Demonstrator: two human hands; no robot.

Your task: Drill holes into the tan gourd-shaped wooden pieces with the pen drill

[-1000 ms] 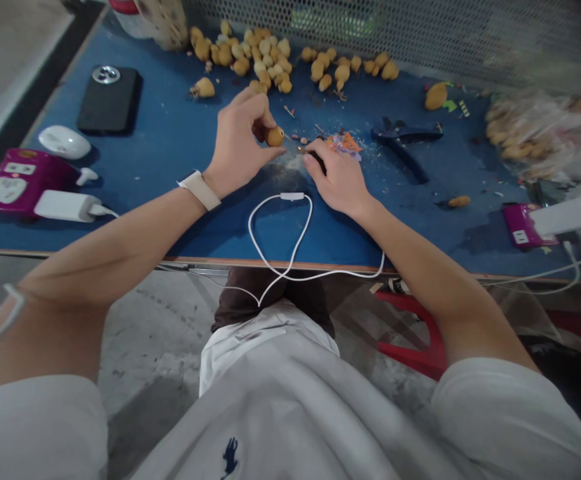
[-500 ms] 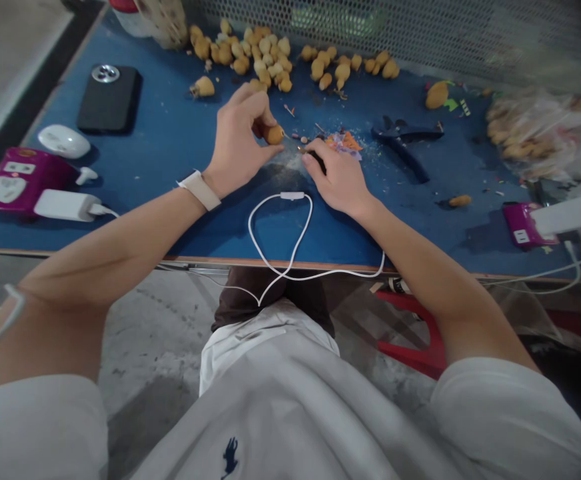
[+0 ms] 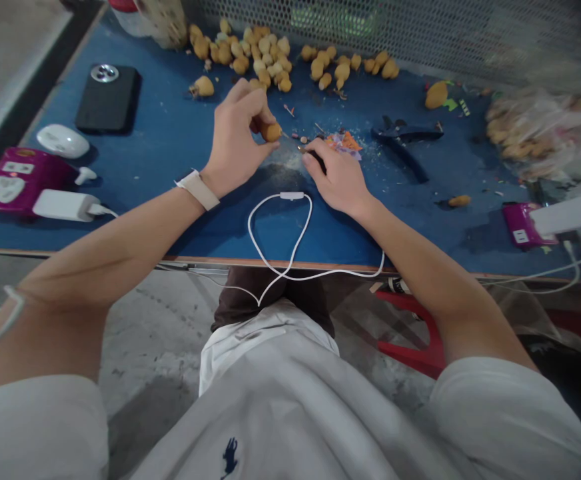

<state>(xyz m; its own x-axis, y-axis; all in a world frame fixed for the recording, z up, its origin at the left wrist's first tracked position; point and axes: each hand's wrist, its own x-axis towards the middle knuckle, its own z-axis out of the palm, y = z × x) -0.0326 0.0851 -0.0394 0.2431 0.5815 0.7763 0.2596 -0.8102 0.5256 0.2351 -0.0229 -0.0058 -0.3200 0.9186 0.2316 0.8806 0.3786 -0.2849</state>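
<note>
My left hand (image 3: 238, 137) pinches a small orange-brown gourd-shaped piece (image 3: 272, 131) just above the blue table (image 3: 170, 153). My right hand (image 3: 338, 175) rests on the table a little to the right, fingers closed on a small dark tool (image 3: 314, 155) whose tip points toward the piece. A pale watch band sits on my left wrist. A heap of similar orange and cream pieces (image 3: 265, 57) lies behind my hands, along the mesh fence.
Black pliers (image 3: 404, 143) and coloured scraps (image 3: 343, 141) lie right of my hands. A black phone (image 3: 107, 98), white earbud case (image 3: 62, 141) and purple power strip (image 3: 10, 181) are at left. A plastic bag of pieces (image 3: 535, 133) is at right. White earphone cable (image 3: 290, 233) loops near the edge.
My left hand has lifted slightly and shifted back and left with the orange piece. My right hand has stayed in place.
</note>
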